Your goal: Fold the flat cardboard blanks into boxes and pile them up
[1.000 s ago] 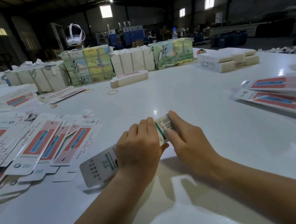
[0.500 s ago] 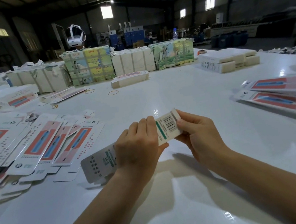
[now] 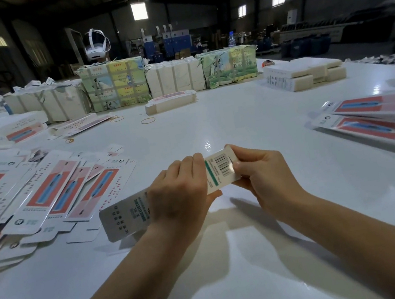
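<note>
- Carton blank (image 3: 220,171) has lifted off the counter (image 3: 238,122) now.
- Left hand (image 3: 180,193) wraps its middle; right hand (image 3: 259,173) pinches the barcode-end flap.

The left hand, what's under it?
The left hand grips the barcoded carton blank; its printed ends stick out both sides. The middle section is covered.
</note>
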The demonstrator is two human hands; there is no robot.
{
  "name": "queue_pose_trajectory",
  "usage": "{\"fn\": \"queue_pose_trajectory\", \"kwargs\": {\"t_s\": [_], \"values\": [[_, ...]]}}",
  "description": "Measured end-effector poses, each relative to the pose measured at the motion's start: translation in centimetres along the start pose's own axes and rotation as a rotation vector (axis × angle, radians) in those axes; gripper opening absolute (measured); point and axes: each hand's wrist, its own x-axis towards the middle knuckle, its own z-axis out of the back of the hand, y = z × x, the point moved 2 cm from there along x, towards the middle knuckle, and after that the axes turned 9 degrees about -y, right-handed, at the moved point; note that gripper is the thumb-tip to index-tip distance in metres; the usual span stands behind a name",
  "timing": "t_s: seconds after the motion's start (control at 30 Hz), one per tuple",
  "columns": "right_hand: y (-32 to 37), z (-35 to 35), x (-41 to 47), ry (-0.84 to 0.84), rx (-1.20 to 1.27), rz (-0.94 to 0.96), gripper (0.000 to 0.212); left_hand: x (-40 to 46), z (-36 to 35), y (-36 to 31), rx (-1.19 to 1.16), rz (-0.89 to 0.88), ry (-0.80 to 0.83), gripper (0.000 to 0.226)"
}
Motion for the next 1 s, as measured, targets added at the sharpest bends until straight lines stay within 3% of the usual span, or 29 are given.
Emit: {"fn": "queue_pose_trajectory", "kwargs": {"t_s": [0.2,0.4,0.7,0.9,1.0], "values": [[0.3,0.2,-0.2,-0.022,-0.096,0.079,0.056,0.0,0.0,-0.4,0.02,-0.033,-0.013,0.071],[0.8,0.8,0.3,0.023,-0.041,-0.022,0.042,-0.2,0.3,0.4,-0.105,0.035,-0.027,0.072],[0.7,-0.2,-1.1,0.036,-0.259,0.184,0.063,0.2,0.1,-0.2,-0.001,-0.012,-0.014,0.074],[0.9,-0.4,-1.2,0.081,-0.238,0.227,0.041,0.4,0.7,0.4,0.026,0.07,-0.029,0.072],[0.7,-0.7,-1.4,0.016,-0.286,0.23,0.03,0.7,0.9,0.3,0.008,0.106,-0.021,0.073]]}}
